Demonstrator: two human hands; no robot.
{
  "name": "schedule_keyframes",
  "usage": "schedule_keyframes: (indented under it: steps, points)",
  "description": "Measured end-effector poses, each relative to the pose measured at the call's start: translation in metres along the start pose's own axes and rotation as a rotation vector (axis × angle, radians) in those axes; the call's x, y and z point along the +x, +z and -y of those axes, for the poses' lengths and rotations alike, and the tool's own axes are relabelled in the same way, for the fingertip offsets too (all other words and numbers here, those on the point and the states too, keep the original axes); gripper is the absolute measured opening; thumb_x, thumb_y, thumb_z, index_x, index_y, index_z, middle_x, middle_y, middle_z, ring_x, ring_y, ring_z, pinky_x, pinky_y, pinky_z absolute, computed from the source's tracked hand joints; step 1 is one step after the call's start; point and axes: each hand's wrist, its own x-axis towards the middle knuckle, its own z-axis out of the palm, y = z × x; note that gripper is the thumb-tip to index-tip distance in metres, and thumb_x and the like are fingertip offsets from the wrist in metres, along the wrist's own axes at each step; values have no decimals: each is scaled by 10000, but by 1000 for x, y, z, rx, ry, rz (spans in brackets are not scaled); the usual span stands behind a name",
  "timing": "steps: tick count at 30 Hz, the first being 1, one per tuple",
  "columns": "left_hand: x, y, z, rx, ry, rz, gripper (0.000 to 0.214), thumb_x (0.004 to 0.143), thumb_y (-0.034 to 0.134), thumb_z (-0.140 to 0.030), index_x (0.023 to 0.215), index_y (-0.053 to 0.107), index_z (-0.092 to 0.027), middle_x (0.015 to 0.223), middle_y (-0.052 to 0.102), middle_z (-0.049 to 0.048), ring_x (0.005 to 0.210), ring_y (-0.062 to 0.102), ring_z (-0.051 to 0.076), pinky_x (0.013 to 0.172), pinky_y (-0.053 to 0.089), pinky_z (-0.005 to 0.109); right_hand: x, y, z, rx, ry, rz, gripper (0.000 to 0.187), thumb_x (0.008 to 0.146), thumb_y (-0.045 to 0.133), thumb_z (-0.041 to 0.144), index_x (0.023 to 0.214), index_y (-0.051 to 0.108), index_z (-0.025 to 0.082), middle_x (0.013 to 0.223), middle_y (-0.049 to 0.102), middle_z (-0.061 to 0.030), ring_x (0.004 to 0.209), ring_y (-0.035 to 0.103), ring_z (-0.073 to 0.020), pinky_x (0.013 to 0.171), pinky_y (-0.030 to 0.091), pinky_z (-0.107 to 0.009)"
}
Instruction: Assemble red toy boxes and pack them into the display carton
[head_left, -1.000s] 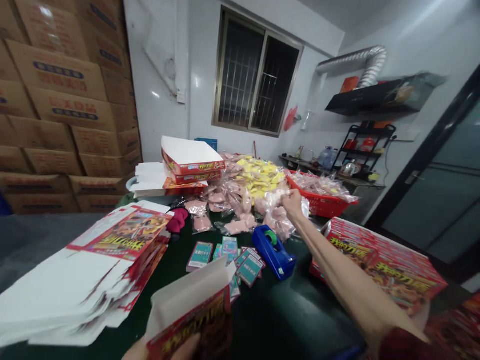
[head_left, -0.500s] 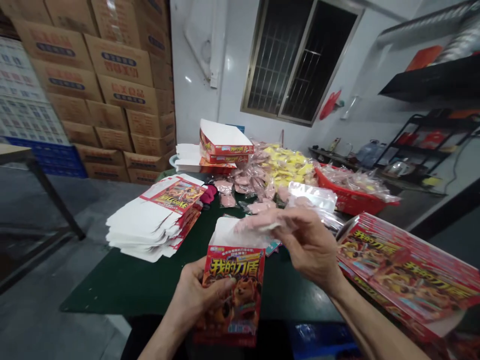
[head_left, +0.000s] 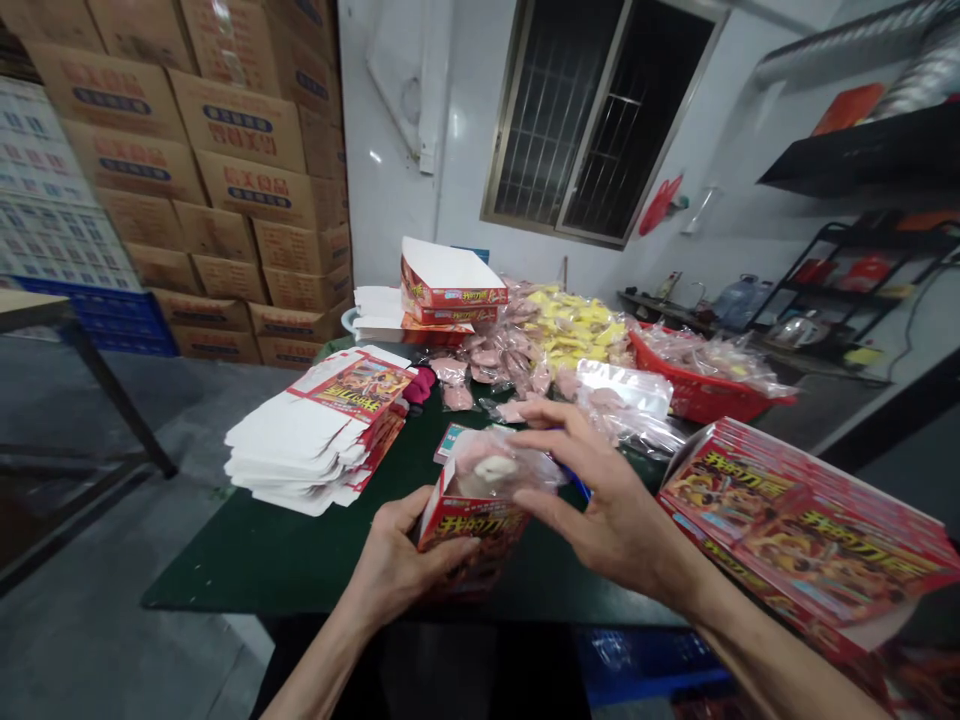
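My left hand (head_left: 401, 565) is wrapped round a small red printed box (head_left: 471, 525) with its top open, held just above the dark green table (head_left: 300, 550). A clear plastic packet (head_left: 499, 470) with something pale inside sits in the box's mouth. My right hand (head_left: 600, 500) hovers over it with fingers spread, the fingertips touching the packet from above.
A stack of flat unfolded boxes (head_left: 315, 440) lies at the left. Filled red boxes (head_left: 802, 530) are piled at the right. Pink packets (head_left: 510, 360), yellow packets (head_left: 577, 325) and a red basket (head_left: 705, 395) sit behind. Brown cartons (head_left: 187, 170) line the left wall.
My right hand fetched a packet from the far pile and brought it to the box. The packet now sits in the box's mouth, and the box is tipped forward and lower.
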Motion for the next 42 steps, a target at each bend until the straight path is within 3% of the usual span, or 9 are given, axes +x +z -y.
schedule_keyframes:
  steps: [4, 6, 14, 17, 20, 22, 26, 31, 42]
  points:
    - [-2, 1, 4, -32, 2, 36, 334, 648, 740, -352, 882, 658, -129, 771, 683, 32, 669, 609, 159, 613, 495, 236, -5, 7, 1, -122, -267, -162, 290, 860, 485, 74, 1113, 542, 203, 949, 607, -60, 884, 568, -151, 766, 503, -283]
    - [-4, 0, 7, -52, 11, 25, 320, 635, 750, -339, 865, 662, -134, 761, 683, 26, 657, 602, 149, 603, 492, 226, -4, 11, -1, -125, -353, -29, 263, 871, 428, 57, 1063, 570, 167, 933, 619, -78, 858, 563, -156, 728, 497, -279]
    - [-10, -1, 16, -150, 35, 44, 273, 618, 765, -270, 835, 660, -142, 710, 672, 3, 581, 592, 118, 541, 492, 194, 5, 13, 19, 52, -122, 490, 275, 855, 444, 82, 1052, 617, 164, 1039, 640, -74, 992, 577, -162, 894, 465, -311]
    - [-14, -4, 14, -87, 20, -10, 273, 596, 775, -288, 795, 670, -133, 666, 687, 13, 555, 619, 142, 518, 515, 211, -1, 14, 24, 99, -192, 274, 257, 851, 490, 120, 1086, 583, 165, 1058, 649, -78, 1013, 584, -171, 905, 463, -323]
    - [-24, -18, 16, 14, -17, -329, 318, 574, 783, -326, 808, 693, -131, 716, 727, 42, 614, 672, 190, 598, 571, 264, -15, 13, 1, 36, -103, -203, 269, 846, 510, 113, 1092, 566, 205, 1046, 641, -73, 996, 589, -180, 875, 476, -343]
    - [-32, -30, 19, 72, -23, -531, 351, 546, 794, -330, 822, 700, -136, 761, 741, 50, 653, 690, 206, 638, 585, 274, -30, 16, -29, -68, 36, -342, 193, 853, 510, 116, 991, 598, 220, 926, 644, -53, 895, 606, -175, 810, 491, -340]
    - [-40, -40, 24, 200, 33, -538, 299, 523, 798, -329, 741, 702, -148, 672, 731, 31, 559, 674, 189, 549, 577, 242, -61, 51, -81, -167, 178, -18, 103, 844, 570, 222, 917, 623, 173, 907, 632, -77, 860, 602, -190, 756, 502, -327]
    - [-35, -34, 21, 181, 28, -458, 280, 580, 768, -329, 780, 712, -141, 714, 741, 45, 607, 691, 199, 586, 585, 249, -69, 103, -90, -376, 304, 333, 368, 786, 650, 391, 1072, 613, 162, 1083, 599, -113, 1010, 540, -249, 857, 448, -370]
    - [-36, -43, 24, 94, -30, -448, 389, 499, 817, -362, 794, 711, -133, 765, 743, 66, 664, 698, 221, 620, 593, 255, -56, 93, -92, -460, 247, 492, 196, 876, 435, 152, 815, 620, 167, 881, 615, -77, 848, 545, -195, 721, 412, -288]
